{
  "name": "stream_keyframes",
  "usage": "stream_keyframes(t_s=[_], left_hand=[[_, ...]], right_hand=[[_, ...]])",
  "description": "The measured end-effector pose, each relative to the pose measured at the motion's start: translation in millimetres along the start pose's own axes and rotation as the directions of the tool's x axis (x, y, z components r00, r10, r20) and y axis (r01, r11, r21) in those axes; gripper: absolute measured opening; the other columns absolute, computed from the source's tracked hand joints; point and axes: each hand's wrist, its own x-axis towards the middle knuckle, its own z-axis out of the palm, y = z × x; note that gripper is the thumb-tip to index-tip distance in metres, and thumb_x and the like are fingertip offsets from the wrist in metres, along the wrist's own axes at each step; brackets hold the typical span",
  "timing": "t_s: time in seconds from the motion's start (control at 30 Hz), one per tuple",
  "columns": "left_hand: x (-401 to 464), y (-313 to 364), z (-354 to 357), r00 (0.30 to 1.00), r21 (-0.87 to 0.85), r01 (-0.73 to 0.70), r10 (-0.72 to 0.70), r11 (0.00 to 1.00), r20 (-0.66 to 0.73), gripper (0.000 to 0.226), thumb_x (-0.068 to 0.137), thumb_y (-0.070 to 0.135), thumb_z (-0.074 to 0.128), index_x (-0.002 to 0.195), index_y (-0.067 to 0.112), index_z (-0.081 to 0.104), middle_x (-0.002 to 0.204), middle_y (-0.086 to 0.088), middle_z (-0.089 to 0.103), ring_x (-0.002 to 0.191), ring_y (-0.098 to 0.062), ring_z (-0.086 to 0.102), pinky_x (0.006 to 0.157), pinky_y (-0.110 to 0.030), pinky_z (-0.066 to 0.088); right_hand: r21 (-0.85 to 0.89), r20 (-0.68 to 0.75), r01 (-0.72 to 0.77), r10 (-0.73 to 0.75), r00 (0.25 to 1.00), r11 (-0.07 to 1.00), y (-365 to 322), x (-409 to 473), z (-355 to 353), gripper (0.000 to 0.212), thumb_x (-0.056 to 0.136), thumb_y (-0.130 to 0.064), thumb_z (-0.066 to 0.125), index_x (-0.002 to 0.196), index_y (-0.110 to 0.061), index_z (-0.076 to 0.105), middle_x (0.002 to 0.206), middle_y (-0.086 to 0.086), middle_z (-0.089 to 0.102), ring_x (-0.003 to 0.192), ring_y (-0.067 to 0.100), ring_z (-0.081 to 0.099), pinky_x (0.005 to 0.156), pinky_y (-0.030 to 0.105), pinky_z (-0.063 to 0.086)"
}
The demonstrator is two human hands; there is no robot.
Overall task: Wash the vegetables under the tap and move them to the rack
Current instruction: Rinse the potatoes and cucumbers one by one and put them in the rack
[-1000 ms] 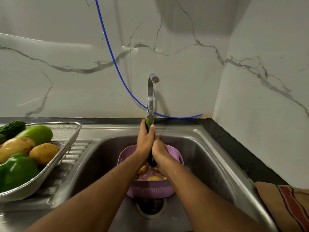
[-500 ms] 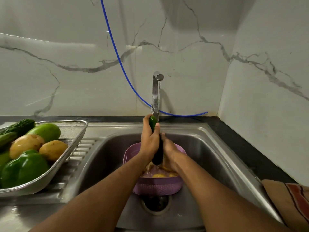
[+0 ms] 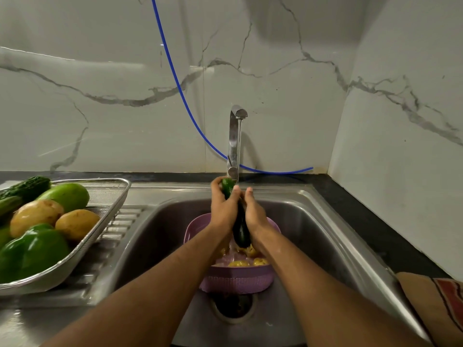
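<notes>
Taking the tap (image 3: 235, 141) as landmark: well to its left and lower, on the draining board, sits the wire rack (image 3: 117, 196), already holding a green capsicum (image 3: 32, 249), two potatoes (image 3: 57, 219), a pale green mango-like fruit (image 3: 66, 196) and a bitter gourd (image 3: 27, 187).

Directly below the spout, over the sink (image 3: 325, 221), both hands hold a long dark vegetable (image 3: 241, 231), probably a brinjal with its green stem end up, roughly upright in the running water. The left hand (image 3: 223, 209) wraps its upper part, fingers and thumb curled round near the stem. The right hand (image 3: 253, 211) lies against the other side, fingers pressed along it; how fully they close I cannot tell.

Under it, below the tap, stands a purple basket (image 3: 236, 279) with yellowish vegetables yet to be washed.

The brinjal looks firm, light and glossy, so wet skin will likely be slippery; gripping the middle of the body, with a finger near the rougher stem cap, seems the safest hold for carrying it left of the tap to the rack.
</notes>
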Motion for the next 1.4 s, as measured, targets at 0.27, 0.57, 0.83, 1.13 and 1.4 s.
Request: stream_keyframes(t_s=[0.27,0.57,0.83,1.13,1.4], left_hand=[[10,6,0,0.996,-0.019,0.077,-0.078,0.997,-0.034,0.033,0.107,0.028,0.05,0.14,0.025,0.043,0.124,-0.005,0.058,0.116,-0.022,0.06,0.102,-0.042,0.053],[14,10,-12,0.914,-0.12,0.332,-0.289,0.936,0.284,0.03,0.108,0.016,0.046,0.137,0.022,0.052,0.112,-0.017,0.066,0.096,-0.024,0.067,0.076,-0.034,0.061],[21,-2,5,0.982,0.204,0.167,-0.182,0.965,0.057,0.021,0.108,0.04,0.043,0.113,0.022,0.052,0.1,-0.007,0.062,0.097,-0.024,0.063,0.101,-0.049,0.053],[22,5,5,0.997,0.17,-0.023,0.009,0.985,0.082,0.034,0.108,0.047,0.036,0.107,0.02,0.056,0.091,-0.008,0.063,0.084,-0.022,0.063,0.084,-0.043,0.056],[22,11,0,0.995,0.139,-0.083,0.073,0.987,0.073,0.027,0.108,0.036,0.044,0.125,0.022,0.061,0.115,-0.001,0.065,0.11,-0.017,0.063,0.101,-0.043,0.055]], right_hand=[[-0.392,-0.145,-0.051,-0.007,0.989,0.919,7,-4,-9,0.061,0.106,-0.064,0.023,0.092,-0.02,0.062,0.078,0.002,0.065,0.071,0.016,0.062,0.061,0.028,0.048],[0.026,0.14,-0.393,0.386,0.912,0.919,9,-10,-31,0.07,0.099,-0.075,0.03,0.084,-0.013,0.06,0.059,0.004,0.051,0.038,0.013,0.036,0.036,0.017,0.026],[-0.272,-0.21,-0.288,0.235,0.949,0.918,23,11,-4,0.079,0.103,-0.069,0.02,0.086,-0.008,0.068,0.063,0.008,0.063,0.049,0.02,0.054,0.05,0.027,0.041],[-0.136,-0.01,-0.347,0.349,0.937,0.928,9,-11,-8,0.081,0.098,-0.077,0.024,0.072,-0.009,0.06,0.058,0.007,0.055,0.043,0.016,0.045,0.04,0.019,0.033],[-0.381,-0.255,0.02,-0.126,0.959,0.924,16,5,-5,0.052,0.109,-0.051,0.024,0.12,-0.018,0.062,0.111,0.012,0.069,0.106,0.032,0.066,0.099,0.049,0.053]])
